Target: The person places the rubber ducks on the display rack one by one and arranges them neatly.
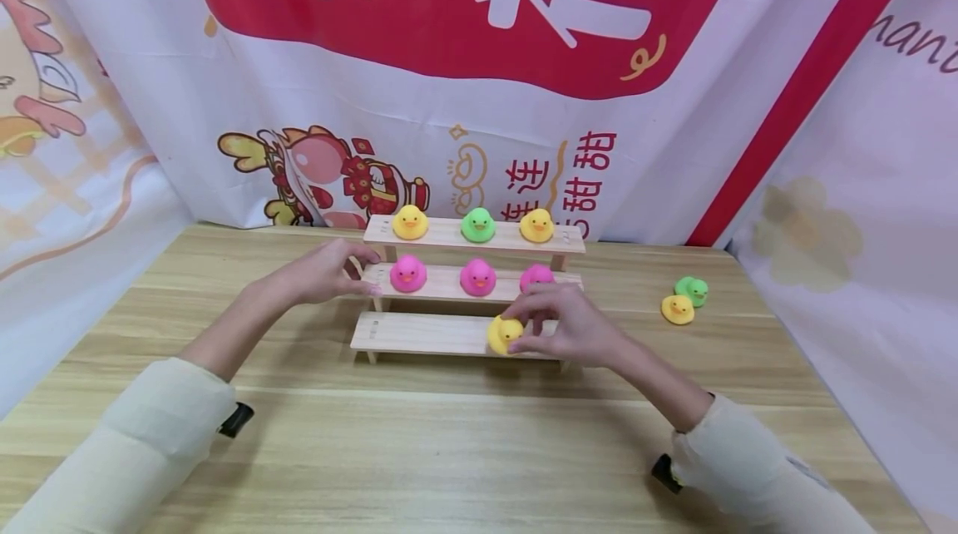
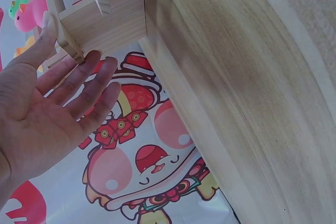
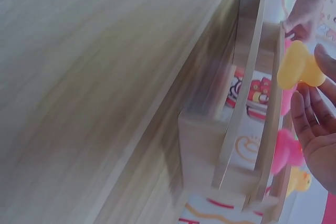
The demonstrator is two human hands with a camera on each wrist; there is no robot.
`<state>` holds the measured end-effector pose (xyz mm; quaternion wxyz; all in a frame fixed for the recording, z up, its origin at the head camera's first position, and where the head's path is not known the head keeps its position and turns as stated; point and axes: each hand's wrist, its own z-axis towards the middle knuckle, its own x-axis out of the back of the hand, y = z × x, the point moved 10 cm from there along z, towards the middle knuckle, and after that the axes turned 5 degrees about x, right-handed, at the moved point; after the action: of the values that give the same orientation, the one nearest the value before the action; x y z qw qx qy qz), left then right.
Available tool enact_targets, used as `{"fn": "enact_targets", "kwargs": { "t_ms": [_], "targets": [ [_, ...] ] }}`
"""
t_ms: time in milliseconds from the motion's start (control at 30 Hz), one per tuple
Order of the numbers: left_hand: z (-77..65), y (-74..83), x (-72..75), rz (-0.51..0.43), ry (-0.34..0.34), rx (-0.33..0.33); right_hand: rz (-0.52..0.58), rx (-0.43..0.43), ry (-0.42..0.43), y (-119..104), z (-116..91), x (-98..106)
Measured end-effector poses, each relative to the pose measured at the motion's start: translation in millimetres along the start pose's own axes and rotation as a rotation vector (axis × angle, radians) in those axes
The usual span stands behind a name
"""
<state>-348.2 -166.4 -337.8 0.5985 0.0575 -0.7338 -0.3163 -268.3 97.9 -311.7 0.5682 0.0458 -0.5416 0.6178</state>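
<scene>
A three-tier wooden display stand [image 1: 427,333] stands on the table. My right hand [image 1: 572,324] pinches a yellow rubber duck [image 1: 504,336] between thumb and fingertips, close over the right half of the bottom tier. At the stand's left end, my left hand [image 1: 329,272] holds the end of the middle tier, thumb toward the front and fingers behind. On the middle tier sit pink ducks [image 1: 477,277], the rightmost partly hidden by my right hand. The top tier bears a yellow duck [image 1: 410,222], a green duck [image 1: 477,224] and another yellow duck [image 1: 536,225].
To the right on the wooden table [image 1: 479,451], a loose green duck [image 1: 692,291] lies beside a loose yellow duck [image 1: 677,309]. A printed cloth [image 1: 419,126] with a red panel hangs behind the stand. More cloth hangs at both sides.
</scene>
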Motion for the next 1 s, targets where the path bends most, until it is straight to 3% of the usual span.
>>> {"fn": "enact_targets", "kwargs": {
  "t_ms": [467,1000],
  "targets": [
    [-1.6,3.5,1.6,0.0,0.005,-0.015,-0.025,-0.023,-0.047,-13,31,-41],
    [-1.2,2.2,2.4,0.005,0.011,-0.011,-0.063,-0.007,-0.037,-20,62,-66]
  ]
}}
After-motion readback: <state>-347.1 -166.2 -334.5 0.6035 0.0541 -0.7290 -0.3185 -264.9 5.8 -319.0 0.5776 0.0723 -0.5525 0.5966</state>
